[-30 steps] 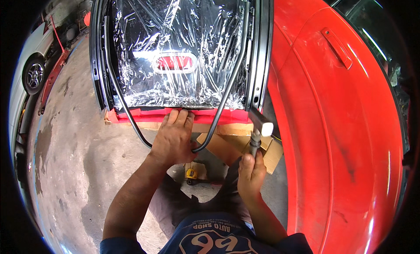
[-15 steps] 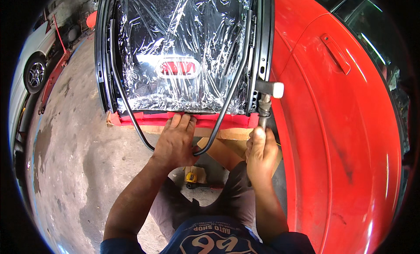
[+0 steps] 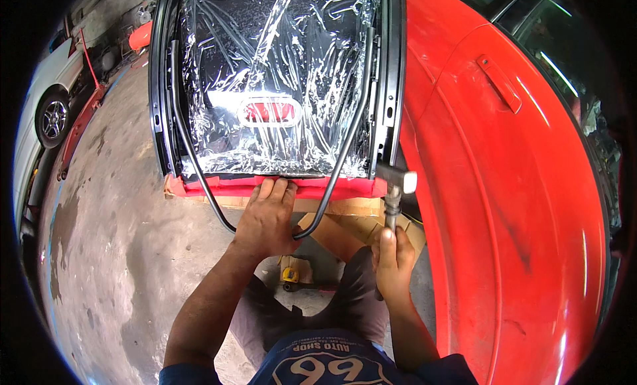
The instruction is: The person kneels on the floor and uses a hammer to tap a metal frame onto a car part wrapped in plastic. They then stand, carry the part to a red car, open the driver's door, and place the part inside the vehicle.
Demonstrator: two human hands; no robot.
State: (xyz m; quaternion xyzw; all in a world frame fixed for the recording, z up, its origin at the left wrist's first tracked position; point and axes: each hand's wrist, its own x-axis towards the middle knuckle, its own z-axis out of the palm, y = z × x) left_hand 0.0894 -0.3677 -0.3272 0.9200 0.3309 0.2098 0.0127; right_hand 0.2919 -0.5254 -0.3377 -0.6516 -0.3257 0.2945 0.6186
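Note:
My left hand [image 3: 267, 219] lies with its fingers stretched flat on a red covering [image 3: 229, 187] along the near edge of what looks like an overturned car seat. Under that wrist passes a bent, U-shaped black bar [image 3: 215, 209] joined to the seat's two sides. My right hand [image 3: 396, 262] is closed around the handle of a hammer [image 3: 392, 200]. The hammer head is just beyond the seat's near right corner, close to the end of a black slotted rail [image 3: 389, 113]. Crinkled clear plastic film [image 3: 265, 60] covers the seat's black underside, with red showing through an oval opening [image 3: 268, 111].
Right beside the seat stands a red car door [image 3: 484, 206]. Cardboard [image 3: 332, 235] lies below the near edge. A yellow tape measure [image 3: 290, 275] is between my legs. At far left are a white car [image 3: 40, 86] and a red jack [image 3: 76, 126].
The hammer and my right hand have come down toward me, with the head now lower beside the seat corner. My left hand stays on the red covering. The whole view has shifted slightly.

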